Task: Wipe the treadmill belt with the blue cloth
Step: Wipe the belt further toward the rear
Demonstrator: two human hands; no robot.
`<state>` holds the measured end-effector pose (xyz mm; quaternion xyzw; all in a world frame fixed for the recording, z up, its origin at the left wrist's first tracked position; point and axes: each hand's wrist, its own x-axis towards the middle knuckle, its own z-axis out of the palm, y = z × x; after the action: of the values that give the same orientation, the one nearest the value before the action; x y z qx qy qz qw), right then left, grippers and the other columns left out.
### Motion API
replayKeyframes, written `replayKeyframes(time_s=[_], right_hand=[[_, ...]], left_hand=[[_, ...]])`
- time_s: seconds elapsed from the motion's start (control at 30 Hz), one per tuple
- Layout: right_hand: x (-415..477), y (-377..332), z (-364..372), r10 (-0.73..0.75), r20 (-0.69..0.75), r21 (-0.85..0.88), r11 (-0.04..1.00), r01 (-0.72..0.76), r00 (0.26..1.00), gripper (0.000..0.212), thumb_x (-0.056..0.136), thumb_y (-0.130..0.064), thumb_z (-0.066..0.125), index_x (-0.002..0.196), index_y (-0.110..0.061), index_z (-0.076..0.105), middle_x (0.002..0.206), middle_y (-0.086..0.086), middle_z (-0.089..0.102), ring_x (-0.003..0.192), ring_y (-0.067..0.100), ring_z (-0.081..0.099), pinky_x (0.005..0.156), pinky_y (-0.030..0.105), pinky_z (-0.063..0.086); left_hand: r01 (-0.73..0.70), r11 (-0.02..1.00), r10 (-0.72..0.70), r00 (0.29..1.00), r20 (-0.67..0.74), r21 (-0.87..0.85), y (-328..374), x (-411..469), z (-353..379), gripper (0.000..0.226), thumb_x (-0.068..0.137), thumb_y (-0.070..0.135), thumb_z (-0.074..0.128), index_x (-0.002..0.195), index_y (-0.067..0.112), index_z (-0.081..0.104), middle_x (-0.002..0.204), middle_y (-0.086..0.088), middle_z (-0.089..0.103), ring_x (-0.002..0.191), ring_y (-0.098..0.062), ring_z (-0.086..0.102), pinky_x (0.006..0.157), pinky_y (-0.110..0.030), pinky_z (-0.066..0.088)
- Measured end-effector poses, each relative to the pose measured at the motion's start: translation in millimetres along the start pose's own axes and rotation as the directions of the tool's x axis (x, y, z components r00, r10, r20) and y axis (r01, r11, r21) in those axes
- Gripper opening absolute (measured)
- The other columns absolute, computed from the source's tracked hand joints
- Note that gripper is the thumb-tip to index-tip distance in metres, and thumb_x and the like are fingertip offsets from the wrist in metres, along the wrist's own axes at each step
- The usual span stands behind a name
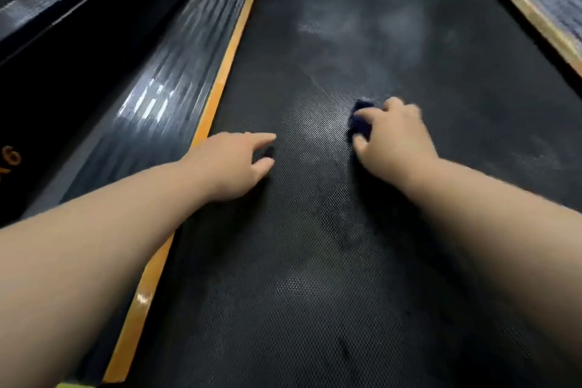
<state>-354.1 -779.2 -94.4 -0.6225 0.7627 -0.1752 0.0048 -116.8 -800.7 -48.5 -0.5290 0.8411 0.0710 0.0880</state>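
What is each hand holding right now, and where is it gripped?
The right hand grips the bunched blue cloth from above; the left hand holds nothing.

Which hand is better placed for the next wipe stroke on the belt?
Right. The right hand grips the blue cloth against the belt, with dusty grey patches straight ahead of it. The left hand is open near the orange edge strip and holds nothing.

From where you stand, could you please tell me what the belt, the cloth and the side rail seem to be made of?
Treadmill belt: likely black rubber, matte, fine dimpled texture. Blue cloth: soft fabric, bunched in the right hand. Side rail: ribbed, glossy, probably plastic.
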Motion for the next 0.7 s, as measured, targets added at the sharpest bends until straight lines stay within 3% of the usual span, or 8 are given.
replayKeyframes(time_s=[0.1, 0.23, 0.27, 0.33, 0.4, 0.43, 0.63, 0.7], right_hand=[[-63.5, -32.6, 1.7, -0.254, -0.045, 0.110, 0.960, 0.258, 0.966, 0.033, 0.082, -0.034, 0.054, 0.111, -0.025, 0.066, 0.104, 0.010, 0.054, 0.094, 0.033, 0.047, 0.089, 0.036, 0.041], [-87.6, -35.0, -12.7, -0.491, 0.087, 0.160, 0.866, 0.474, 0.867, 0.040, 0.078, -0.044, 0.045, 0.109, -0.031, 0.065, 0.097, 0.003, 0.056, 0.087, 0.027, 0.049, 0.080, 0.035, 0.047], [-75.9, -25.7, -12.8, -0.457, 0.070, 0.096, 0.888, 0.450, 0.887, 0.039, 0.080, -0.045, 0.044, 0.111, -0.033, 0.065, 0.101, 0.003, 0.056, 0.091, 0.029, 0.049, 0.082, 0.038, 0.048], [-45.6, 7.0, -15.4, -0.187, -0.040, -0.054, 0.981, 0.184, 0.982, 0.036, 0.085, -0.040, 0.049, 0.118, -0.035, 0.063, 0.114, 0.006, 0.054, 0.105, 0.034, 0.045, 0.091, 0.042, 0.045], [-31.3, 35.4, -23.3, 0.136, -0.073, -0.066, 0.988, -0.141, 0.988, 0.038, 0.087, -0.037, 0.052, 0.124, -0.033, 0.060, 0.123, 0.012, 0.049, 0.114, 0.038, 0.040, 0.099, 0.041, 0.039], [-36.4, 37.6, -24.8, 0.186, -0.057, -0.071, 0.979, -0.190, 0.981, 0.039, 0.088, -0.036, 0.052, 0.125, -0.031, 0.060, 0.122, 0.014, 0.048, 0.114, 0.038, 0.040, 0.099, 0.040, 0.038], [-138.1, -25.6, -26.2, -0.272, 0.055, 0.147, 0.954, 0.262, 0.961, 0.036, 0.081, -0.038, 0.054, 0.115, -0.030, 0.065, 0.105, 0.003, 0.055, 0.094, 0.026, 0.047, 0.087, 0.033, 0.042], [-132.9, -15.2, -31.5, -0.336, 0.106, 0.089, 0.941, 0.327, 0.936, 0.036, 0.084, -0.041, 0.058, 0.120, -0.036, 0.060, 0.110, -0.002, 0.054, 0.098, 0.023, 0.047, 0.086, 0.034, 0.042]], left_hand=[[-0.010, 0.997, 0.008, 0.999, 0.031, 0.071, 11.1, 10.5, 2.7, 0.050, 0.098, 0.051, 0.032, 0.146, 0.038, 0.029, 0.149, -0.007, 0.037, 0.132, -0.028, 0.039, 0.102, -0.033, 0.034], [-0.042, 0.997, 0.040, 0.999, 0.031, 0.069, -1.0, 13.5, -0.1, 0.047, 0.097, 0.051, 0.034, 0.143, 0.042, 0.033, 0.148, -0.002, 0.040, 0.133, -0.025, 0.040, 0.103, -0.032, 0.035], [-0.048, 0.996, 0.045, 0.998, 0.042, 0.071, -5.7, 12.7, 0.0, 0.047, 0.096, 0.052, 0.034, 0.143, 0.044, 0.032, 0.148, -0.001, 0.040, 0.133, -0.024, 0.040, 0.103, -0.033, 0.037], [-0.060, 0.993, 0.056, 0.998, 0.042, 0.102, -8.3, 11.5, 1.0, 0.048, 0.096, 0.054, 0.033, 0.143, 0.045, 0.031, 0.148, 0.001, 0.040, 0.131, -0.022, 0.042, 0.098, -0.032, 0.040], [-0.073, 0.987, 0.071, 0.997, 0.022, 0.144, -6.0, 11.2, 2.0, 0.048, 0.096, 0.053, 0.032, 0.143, 0.043, 0.032, 0.145, -0.001, 0.044, 0.128, -0.023, 0.045, 0.096, -0.032, 0.042], [-0.078, 0.983, 0.076, 0.997, 0.015, 0.166, -4.0, 11.2, 3.1, 0.047, 0.097, 0.052, 0.031, 0.143, 0.041, 0.032, 0.144, -0.002, 0.045, 0.128, -0.024, 0.045, 0.096, -0.033, 0.042], [-0.059, 0.971, 0.050, 0.998, 0.045, 0.233, -0.5, 5.1, 12.8, 0.050, 0.100, 0.042, 0.024, 0.149, 0.037, 0.015, 0.153, -0.009, 0.028, 0.129, -0.031, 0.041, 0.097, -0.036, 0.039], [-0.035, 0.977, 0.023, 0.998, 0.059, 0.212, 3.7, 3.1, 18.5, 0.052, 0.101, 0.040, 0.022, 0.151, 0.033, 0.011, 0.153, -0.013, 0.023, 0.130, -0.033, 0.038, 0.101, -0.039, 0.037]])
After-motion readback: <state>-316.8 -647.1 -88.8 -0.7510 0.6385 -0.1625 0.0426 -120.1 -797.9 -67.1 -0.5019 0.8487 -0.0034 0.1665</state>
